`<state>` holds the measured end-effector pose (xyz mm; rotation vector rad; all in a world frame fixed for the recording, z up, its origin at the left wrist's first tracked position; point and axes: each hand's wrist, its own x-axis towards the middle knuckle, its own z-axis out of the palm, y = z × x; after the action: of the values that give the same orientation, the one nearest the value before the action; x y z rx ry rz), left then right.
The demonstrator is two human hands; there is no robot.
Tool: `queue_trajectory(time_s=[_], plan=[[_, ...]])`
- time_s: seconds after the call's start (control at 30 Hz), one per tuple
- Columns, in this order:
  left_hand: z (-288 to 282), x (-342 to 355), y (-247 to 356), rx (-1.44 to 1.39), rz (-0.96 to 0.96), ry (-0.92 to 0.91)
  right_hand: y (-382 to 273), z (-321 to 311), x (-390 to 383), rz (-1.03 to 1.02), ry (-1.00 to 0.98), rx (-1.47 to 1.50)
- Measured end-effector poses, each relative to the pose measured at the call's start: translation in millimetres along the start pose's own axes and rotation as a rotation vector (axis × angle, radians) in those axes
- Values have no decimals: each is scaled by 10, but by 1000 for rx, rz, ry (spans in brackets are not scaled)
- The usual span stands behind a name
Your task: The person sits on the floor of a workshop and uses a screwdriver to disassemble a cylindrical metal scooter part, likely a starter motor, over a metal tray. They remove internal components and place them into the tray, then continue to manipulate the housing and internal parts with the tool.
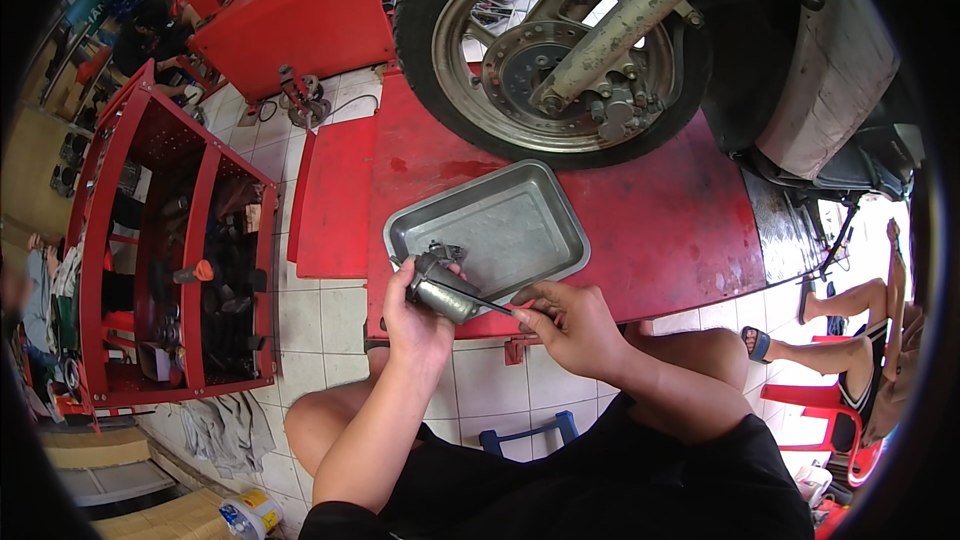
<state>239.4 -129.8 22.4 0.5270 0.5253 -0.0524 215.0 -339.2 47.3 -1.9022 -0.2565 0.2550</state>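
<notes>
My left hand (415, 318) is wrapped round a silver cylindrical motor (447, 302) with a dark, knobbly end. It holds the motor tilted over the near edge of a grey metal tray (567, 208). Between the thumb and fingers of my right hand (571, 323) is the end of a thin dark rod (487, 303). The rod runs along the side of the motor; whether it is a long bolt or a tool shaft I cannot tell. Inside the tray, behind the motor, the bottom looks wet and stained.
Under the tray lies a red lift platform (680, 220), bearing a motorbike's front wheel (550, 50). On the left stands a red tool cart (200, 270) with an orange-tipped tool (195, 272) on it. A seated person's leg (825, 348) shows at right, near a red chair (830, 410).
</notes>
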Motion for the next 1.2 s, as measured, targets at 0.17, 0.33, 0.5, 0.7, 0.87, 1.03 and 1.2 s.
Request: queue_trajectory(time_s=[0.17, 0.33, 0.5, 0.7, 0.87, 1.03, 1.2], plan=[[8, -3, -5, 10, 3, 45, -198, -38, 4, -48, -36, -167], [-12, -5, -4, -18, -17, 23, -110, -48, -14, 41, -40, -70], [-39, 18, -8, -16, 2, 7, 34, -5, -6, 5, -20, -38], [-1, 10, -39, -8, -21, 56, -140, -21, -5, -62, -12, -205], [-60, 47, -50, -11, -30, -4, -152, -49, -2, 82, -50, -117], [-72, 29, -45, 20, -35, 15, -224, -40, 7, 97, -58, -103], [-21, 10, -62, 16, -45, 40, -161, -60, -10, -19, -20, -217]])
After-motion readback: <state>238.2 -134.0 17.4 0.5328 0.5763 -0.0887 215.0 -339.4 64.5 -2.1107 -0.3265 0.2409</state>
